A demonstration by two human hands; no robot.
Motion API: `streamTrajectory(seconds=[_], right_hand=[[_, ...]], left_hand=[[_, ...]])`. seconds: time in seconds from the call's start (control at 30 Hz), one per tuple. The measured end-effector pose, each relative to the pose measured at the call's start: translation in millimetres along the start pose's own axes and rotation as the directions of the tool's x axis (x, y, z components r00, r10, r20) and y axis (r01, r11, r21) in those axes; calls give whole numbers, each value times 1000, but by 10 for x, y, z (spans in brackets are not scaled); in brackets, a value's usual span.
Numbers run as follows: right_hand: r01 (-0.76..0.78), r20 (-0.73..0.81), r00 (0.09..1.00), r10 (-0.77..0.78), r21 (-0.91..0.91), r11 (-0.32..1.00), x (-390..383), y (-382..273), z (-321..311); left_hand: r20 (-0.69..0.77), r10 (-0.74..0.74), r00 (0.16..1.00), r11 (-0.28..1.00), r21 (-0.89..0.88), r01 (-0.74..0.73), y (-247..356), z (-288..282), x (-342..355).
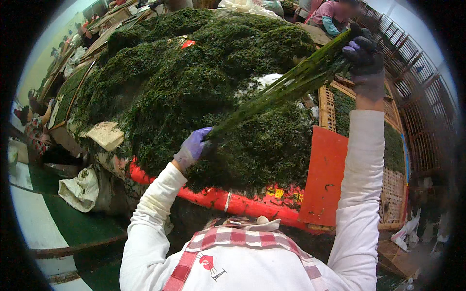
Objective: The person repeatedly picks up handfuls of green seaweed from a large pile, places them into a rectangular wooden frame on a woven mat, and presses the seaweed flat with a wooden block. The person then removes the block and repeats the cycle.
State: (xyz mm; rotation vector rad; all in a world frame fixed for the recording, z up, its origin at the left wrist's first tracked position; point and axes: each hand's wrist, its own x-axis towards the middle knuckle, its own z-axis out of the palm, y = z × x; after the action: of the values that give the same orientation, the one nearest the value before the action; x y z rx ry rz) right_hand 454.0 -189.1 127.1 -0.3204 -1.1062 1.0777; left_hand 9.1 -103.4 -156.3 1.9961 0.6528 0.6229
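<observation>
A long stretched bunch of stringy green seaweed point(286, 82) runs diagonally between my two gloved hands. My left hand point(193, 148), in a purple glove, grips its lower end over the middle of the heap. My right hand point(364, 60), in a dark purple glove, is raised at the upper right and closed on the other end. Beneath the strand lies a large mound of dark green seaweed point(155, 87) on a red covering point(208, 196). A red board point(324, 174) stands at the mound's right, below my right forearm.
Wooden slatted trays point(327, 106) with seaweed lie at right, beside tall racks point(417, 126). A pale block point(104, 136) and white sack point(80, 189) are at left. A co-worker in pink point(327, 14) is at the back right; other people are at far left.
</observation>
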Motion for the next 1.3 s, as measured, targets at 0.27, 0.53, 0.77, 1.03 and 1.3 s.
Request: streamTrajectory(seconds=[0.27,0.53,0.77,1.03,1.3], right_hand=[[3,-280,929,-243,-651,759,-264,-1409,-489],[-369,-617,782,90,-342,864,-887,-573,-363],[-480,-508,824,250,-392,785,-1156,194,456],[-366,-381,903,197,-445,817,-1501,11,345],[-795,-394,561,728,-11,607,-2453,767,166]], left_hand=[[-291,-513,808,729,349,589,-545,-708,-789],[244,192,951,675,670,-308,786,-464,216],[-67,523,850,816,-247,-522,2065,1603,1190],[680,97,727,995,-51,-85,1492,2147,362],[717,-32,696,872,-320,370,2083,1610,691]])
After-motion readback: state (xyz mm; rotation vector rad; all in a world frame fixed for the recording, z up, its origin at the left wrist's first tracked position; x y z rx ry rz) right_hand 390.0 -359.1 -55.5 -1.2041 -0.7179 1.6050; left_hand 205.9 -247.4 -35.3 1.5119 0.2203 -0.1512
